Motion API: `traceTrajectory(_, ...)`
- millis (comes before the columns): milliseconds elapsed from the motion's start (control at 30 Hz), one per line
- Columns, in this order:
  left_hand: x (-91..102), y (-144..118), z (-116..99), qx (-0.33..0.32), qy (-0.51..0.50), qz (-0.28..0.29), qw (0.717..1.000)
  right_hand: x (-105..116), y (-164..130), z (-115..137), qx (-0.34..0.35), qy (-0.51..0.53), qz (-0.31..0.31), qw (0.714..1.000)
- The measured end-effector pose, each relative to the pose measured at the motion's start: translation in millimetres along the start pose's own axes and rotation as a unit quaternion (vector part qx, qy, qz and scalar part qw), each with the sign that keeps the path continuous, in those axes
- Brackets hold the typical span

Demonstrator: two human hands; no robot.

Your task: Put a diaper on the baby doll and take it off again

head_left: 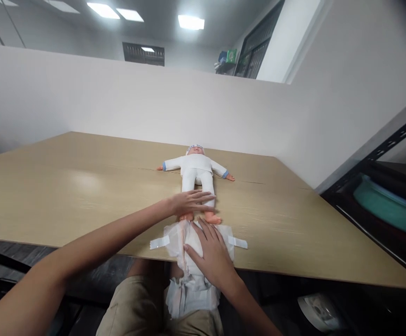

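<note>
Head view: a doll [196, 173] in white lies on its back on the wooden worktop [84, 186], and both hands work at its legs and an opened diaper [175, 242].

The left hand [191, 202] lies flat across the doll's lower legs just above the feet, fingers stretched out and gripping nothing. The right hand [212, 254] presses palm down on the diaper, fingers spread, at the worktop's near edge; the diaper's lower part hangs over that edge toward the person's lap, its tabs sticking out to either side. To do this well, the legs likely want a gentle, even hold while the diaper is kept flat and centred just below the feet, tabs free on both sides.
</note>
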State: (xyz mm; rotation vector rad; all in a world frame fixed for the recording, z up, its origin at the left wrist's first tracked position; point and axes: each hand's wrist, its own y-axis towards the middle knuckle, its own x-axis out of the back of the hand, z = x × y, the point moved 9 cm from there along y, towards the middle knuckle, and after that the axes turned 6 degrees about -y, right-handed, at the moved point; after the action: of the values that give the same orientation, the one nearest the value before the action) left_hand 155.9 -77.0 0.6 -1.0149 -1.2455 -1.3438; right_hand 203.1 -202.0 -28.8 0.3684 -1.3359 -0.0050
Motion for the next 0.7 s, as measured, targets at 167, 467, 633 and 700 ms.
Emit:
traceTrajectory(167,7.8,11.9,-2.1,-0.036,-0.067,-0.045,0.996,-1.9,0.8,-0.5,0.006,0.010,0.009,1.000)
traceTrajectory(467,39.2,24.1,7.5,-0.009,-0.119,-0.125,0.985,-11.3,10.5,-10.3,-0.005,0.018,0.069,0.997)
traceTrajectory(633,97.2,22.8,43.5,0.011,-0.270,-0.208,0.940,-18.5,38.3,-24.7,-0.005,0.028,0.081,0.996)
traceTrajectory(700,115.1,21.5,62.0,0.047,-0.306,-0.229,0.923,-21.0,57.1,-31.0,0.000,0.024,0.071,0.997)
